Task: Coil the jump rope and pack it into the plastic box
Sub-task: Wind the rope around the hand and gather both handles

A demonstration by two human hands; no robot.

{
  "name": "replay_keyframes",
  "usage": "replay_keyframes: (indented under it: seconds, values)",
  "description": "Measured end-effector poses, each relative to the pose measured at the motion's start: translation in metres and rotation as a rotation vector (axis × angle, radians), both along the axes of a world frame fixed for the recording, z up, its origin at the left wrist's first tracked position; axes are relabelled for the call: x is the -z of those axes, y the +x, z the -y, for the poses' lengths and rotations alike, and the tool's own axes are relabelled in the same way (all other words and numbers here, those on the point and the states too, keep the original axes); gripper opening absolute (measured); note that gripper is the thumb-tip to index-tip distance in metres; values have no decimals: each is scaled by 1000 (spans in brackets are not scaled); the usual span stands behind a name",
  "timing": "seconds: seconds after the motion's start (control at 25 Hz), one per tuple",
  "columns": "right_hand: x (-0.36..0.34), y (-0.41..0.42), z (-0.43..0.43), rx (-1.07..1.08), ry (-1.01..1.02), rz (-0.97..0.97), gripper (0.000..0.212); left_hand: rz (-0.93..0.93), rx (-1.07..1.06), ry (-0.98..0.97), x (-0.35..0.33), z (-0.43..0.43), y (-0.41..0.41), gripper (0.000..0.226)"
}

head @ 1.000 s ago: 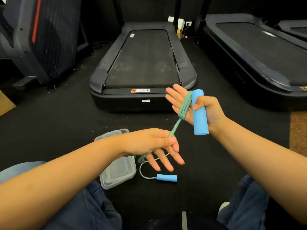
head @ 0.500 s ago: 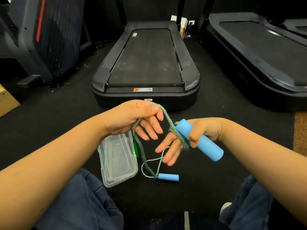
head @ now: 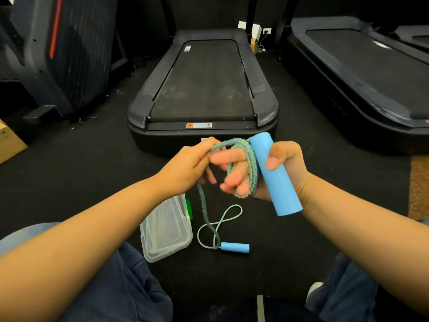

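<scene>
Fingers (head: 234, 175) of the right hand (head: 282, 173) stretch out leftward with several turns of the braided jump rope (head: 251, 169) wound around them, while the thumb pins a blue foam handle (head: 275, 175) against the palm, tilted with its top away from the person. Pinching the rope just beside those turns, the left hand (head: 188, 169) is closed on the strand above the right fingers. From there the rope hangs to the black floor (head: 76, 163), loops and ends at a second blue handle (head: 235, 247) lying flat. Just left of that handle sits the clear plastic box (head: 166, 231), near the person's knee, with a treadmill (head: 204, 89) beyond the hands.
</scene>
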State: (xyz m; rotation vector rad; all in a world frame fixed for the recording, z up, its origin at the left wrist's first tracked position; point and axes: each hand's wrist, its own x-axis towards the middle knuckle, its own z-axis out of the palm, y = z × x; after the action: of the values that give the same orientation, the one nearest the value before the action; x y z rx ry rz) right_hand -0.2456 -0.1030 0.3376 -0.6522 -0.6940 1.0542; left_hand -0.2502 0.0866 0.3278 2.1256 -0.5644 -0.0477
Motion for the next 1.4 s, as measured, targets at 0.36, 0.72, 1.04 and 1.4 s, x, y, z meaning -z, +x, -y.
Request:
replay_keyframes:
  seconds: [0.36,0.72,1.04,1.4]
  values:
    - [-12,18,10,237,88,-58,100,-673,377,-92,16,11,-5,59]
    - [-9,48,41,546,81,-42,110,-749,419,9,17,16,-16,53]
    - [3,56,50,737,-47,-121,109,-701,514,-4,12,27,-32,57]
    - [11,39,25,516,-441,66,116,-559,467,29,-19,12,-27,53]
